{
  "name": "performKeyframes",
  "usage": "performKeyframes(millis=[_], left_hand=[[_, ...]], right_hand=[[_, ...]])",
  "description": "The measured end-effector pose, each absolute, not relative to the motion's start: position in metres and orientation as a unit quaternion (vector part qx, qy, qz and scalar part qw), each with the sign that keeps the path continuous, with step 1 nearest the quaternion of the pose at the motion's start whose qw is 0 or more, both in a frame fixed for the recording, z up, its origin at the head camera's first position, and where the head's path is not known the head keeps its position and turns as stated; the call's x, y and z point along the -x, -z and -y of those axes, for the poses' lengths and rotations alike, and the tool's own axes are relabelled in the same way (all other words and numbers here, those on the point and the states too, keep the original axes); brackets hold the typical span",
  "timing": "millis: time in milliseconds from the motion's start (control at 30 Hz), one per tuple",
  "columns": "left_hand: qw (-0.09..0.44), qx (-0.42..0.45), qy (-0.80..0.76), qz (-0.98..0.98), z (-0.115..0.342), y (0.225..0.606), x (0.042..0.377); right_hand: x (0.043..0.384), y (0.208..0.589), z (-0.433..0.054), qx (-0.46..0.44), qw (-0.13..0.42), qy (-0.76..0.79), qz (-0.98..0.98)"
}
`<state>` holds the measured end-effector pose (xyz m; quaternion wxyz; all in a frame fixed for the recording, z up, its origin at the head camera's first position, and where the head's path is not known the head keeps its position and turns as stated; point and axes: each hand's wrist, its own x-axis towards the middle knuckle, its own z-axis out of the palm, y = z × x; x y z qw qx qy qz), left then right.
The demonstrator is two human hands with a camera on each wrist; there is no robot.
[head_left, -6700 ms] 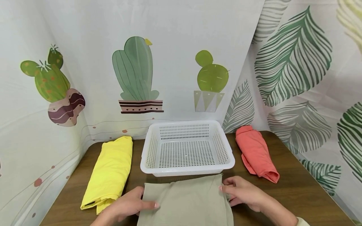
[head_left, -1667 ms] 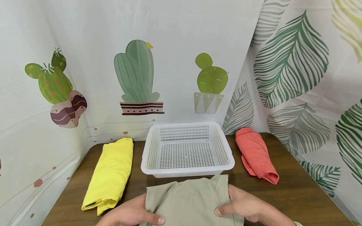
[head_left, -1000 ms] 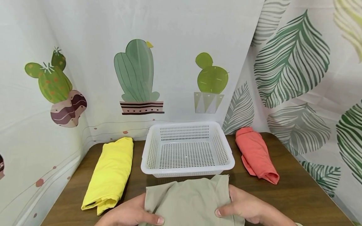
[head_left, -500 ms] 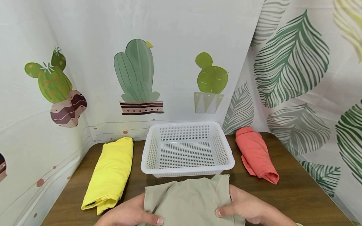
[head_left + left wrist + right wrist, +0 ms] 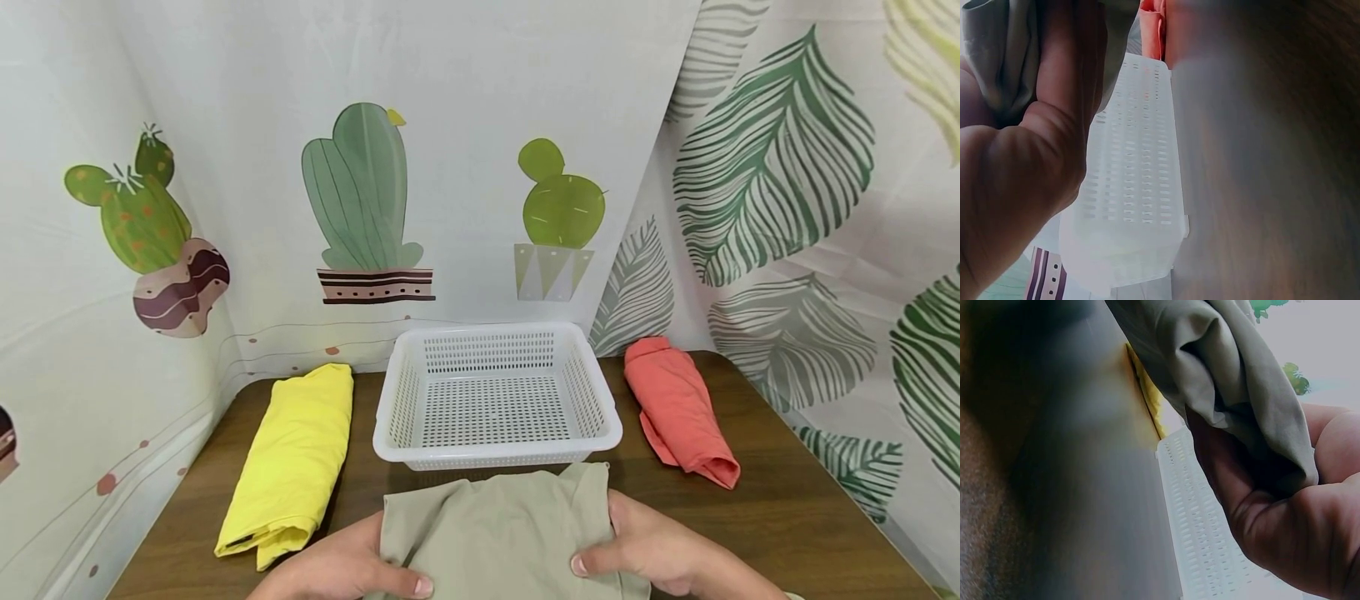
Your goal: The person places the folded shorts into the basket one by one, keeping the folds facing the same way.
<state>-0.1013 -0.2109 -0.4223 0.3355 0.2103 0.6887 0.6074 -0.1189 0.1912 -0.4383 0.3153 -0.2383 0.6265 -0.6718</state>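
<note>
A folded khaki cloth (image 5: 517,533), apparently a garment, spans the bottom middle of the head view. My left hand (image 5: 348,567) grips its left side, thumb lying on top and fingers underneath. On the opposite side my right hand (image 5: 645,542) pinches the cloth in the same way. In the left wrist view, folds of cloth (image 5: 1016,56) show between thumb and fingers. The right wrist view has the bunched fabric (image 5: 1210,362) held off the tabletop, its layers drooping between the hands. Most fingers are hidden by the cloth.
Just beyond the cloth stands a white perforated plastic basket (image 5: 495,454) with nothing in it. A folded yellow cloth (image 5: 296,458) lies to its left, a folded red cloth (image 5: 678,408) to its right. All rest on a brown wooden table (image 5: 780,500) before a printed curtain (image 5: 465,167).
Several seconds ago the cloth lay flatter with fingers at its edges; now both hands grip it with thumbs on top, and its far edge is rumpled. Over the last second almost nothing moves.
</note>
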Motion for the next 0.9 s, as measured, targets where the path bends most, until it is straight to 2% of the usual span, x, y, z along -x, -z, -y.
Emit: performKeyframes(millis=[900], left_hand=[[0.324, -0.216, -0.607, -0.693, 0.2103, 0.4188, 0.0982]], right_hand=[[0.1168, 0.4333, -0.1912, 0.242, 0.318, 0.678, -0.618]])
